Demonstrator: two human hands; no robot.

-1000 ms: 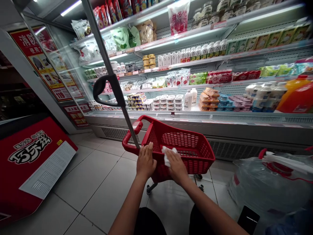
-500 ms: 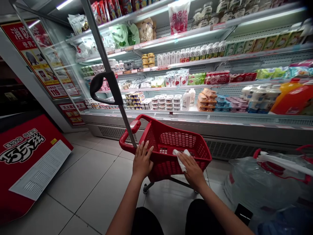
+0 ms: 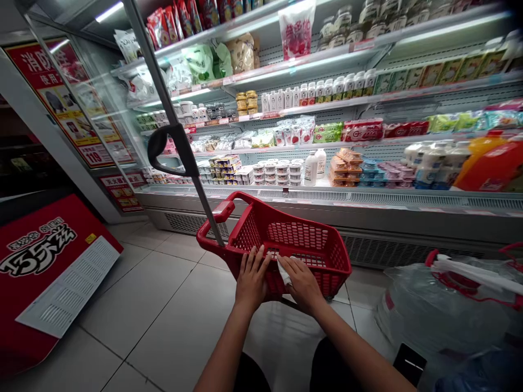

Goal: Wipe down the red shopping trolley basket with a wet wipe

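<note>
Red basket [image 3: 296, 220] of a shopping cart sits directly ahead of both hands, on the side away from the person's body. Long axis runs crosswise, left to right, right end angled slightly toward the person; grip end at left. Both hands are at its near long side, left hand [image 3: 252, 280] closer to the grip end, right hand [image 3: 301, 283] about mid-side, the two just beside each other.

Left hand: palm down, fingers straight and slightly spread over the near rim, nothing seen in it. Right hand: fingers straight, mostly together, holding a white cloth [image 3: 284, 272] against the near rim and outer wall; thumb hidden, so exact grip unclear.

Basket inside: slotted floor and perforated walls visible; part behind the hands can't be seen. Grey pole [image 3: 208, 209] with black loop handle [image 3: 186, 152] rises from the basket's grip end.

Beyond the basket: chilled shelves holding packed goods; stacked tubs [image 3: 281, 173] and white bottles [image 3: 310, 169] on the lowest level, straight behind it. Right of the basket, on the floor: big clear jug [image 3: 441, 316] in plastic wrap, contents unclear; dark phone [image 3: 409, 363] near it, closer to the person. Left of the basket, well apart: red cabinet [image 3: 84, 226], contents not visible.
</note>
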